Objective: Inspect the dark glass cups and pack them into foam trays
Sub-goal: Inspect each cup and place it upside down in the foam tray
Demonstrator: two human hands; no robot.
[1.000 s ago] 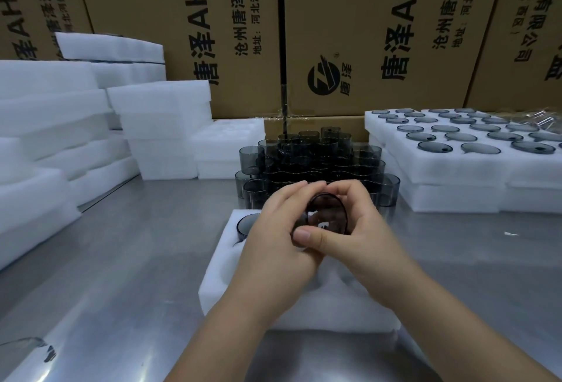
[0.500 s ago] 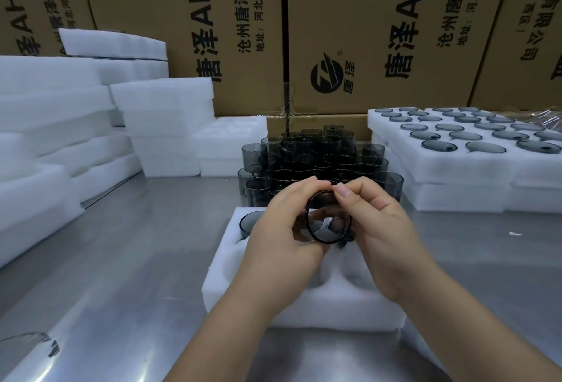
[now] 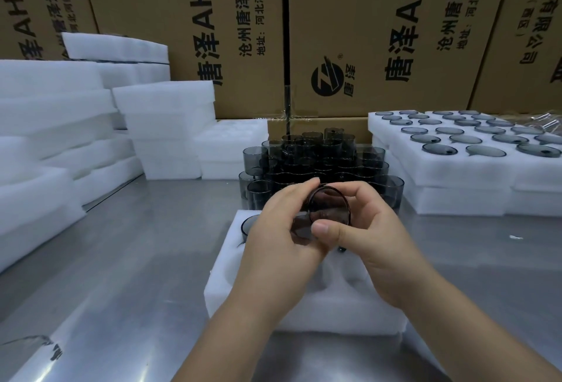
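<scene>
The dark, translucent, cylindrical glass cup [image 3: 330, 207] is at the centre of the frame. It is held in the air above the white foam tray [image 3: 304, 311] and tilted so that one circular end faces the camera. Whether that end is the mouth or the base cannot be determined.

The left hand [image 3: 282, 229] grips the cup from the left of the frame, with its fingers curled over the top edge. The right hand [image 3: 374, 238] grips it from the right, with the thumb pressed on the near wall and the fingers arched over the far rim. Both hands are closed round the same cup.

Step in hand, as judged: inspection. The cup sits in no pocket and is presented end-on for viewing.

The tray lies on the grey metal table [image 3: 121, 260], directly below the hands. One seated dark cup [image 3: 249, 225] occupies the pocket at the tray's upper left corner. The hands hide most of the other pockets; the recesses visible lower down look vacant.

Next move, as judged:
- If the cup passes, bring it square to a vacant pocket and lower it straight in.
- The pocket is likely a close fit, so press evenly and avoid striking the seated cup.

Just behind the tray, at upper centre, stands the cluster of unpacked dark glass cups [image 3: 307, 156]. At the right of the frame are stacked foam trays filled with cups [image 3: 456, 175]. At the left are stacks of empty white foam [image 3: 45, 108]. Printed brown cardboard cartons [image 3: 365, 32] fill the top of the frame.
</scene>
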